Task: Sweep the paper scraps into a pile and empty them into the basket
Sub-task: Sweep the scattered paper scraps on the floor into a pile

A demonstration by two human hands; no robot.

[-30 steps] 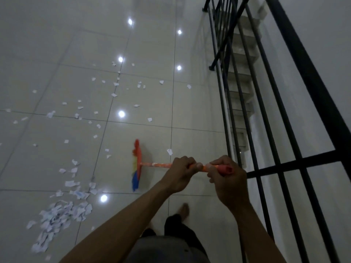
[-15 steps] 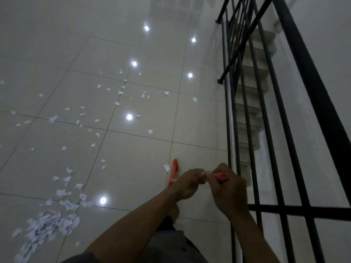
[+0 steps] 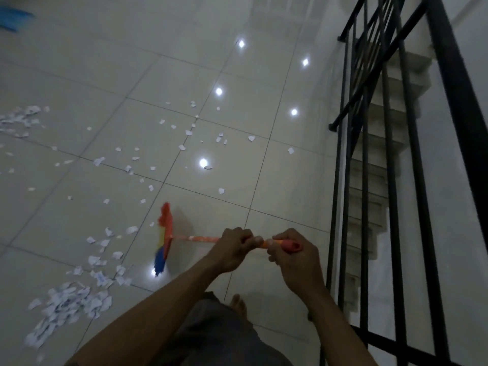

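Left hand: fingers curled round the broom handle, beside the other hand.
Right hand: wrapped round the handle's capped end.
Broom head: low at the floor, left of both hands.
Pile: heaped paper, well left of and nearer than the hands.
Loose scraps: scattered on tiles beyond the hands.
Railing: just right of the hands.

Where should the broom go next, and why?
Probably a short sweep left and toward the feet: the broom is just right of the loose scraps, and the big pile lies beyond them, nearer the feet. The left hand and right hand both grip the handle.
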